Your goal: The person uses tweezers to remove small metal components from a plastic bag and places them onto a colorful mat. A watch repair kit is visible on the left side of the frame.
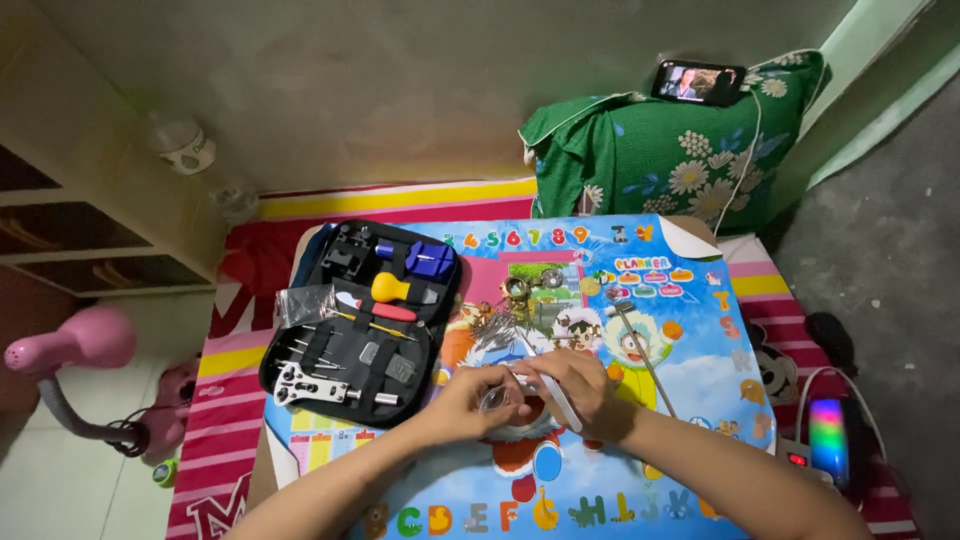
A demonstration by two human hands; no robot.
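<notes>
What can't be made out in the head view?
- Small item between left hand and right hand: too small, covered by fingers.
- Loose small parts on the cartoon table: too tiny to identify.
- Phone screen: blurred.
- Tool kit case: small tools indistinct.

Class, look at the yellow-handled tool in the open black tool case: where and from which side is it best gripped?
Grip the yellow-handled tool by its bulbous yellow handle, probably from above. It lies flat in the black tool case, and that rounded end stands clear of the neighbouring tools.

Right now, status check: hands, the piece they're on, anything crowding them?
Left hand and right hand pinch a small clear part. White tool in right. Open tool case beside left.
</notes>
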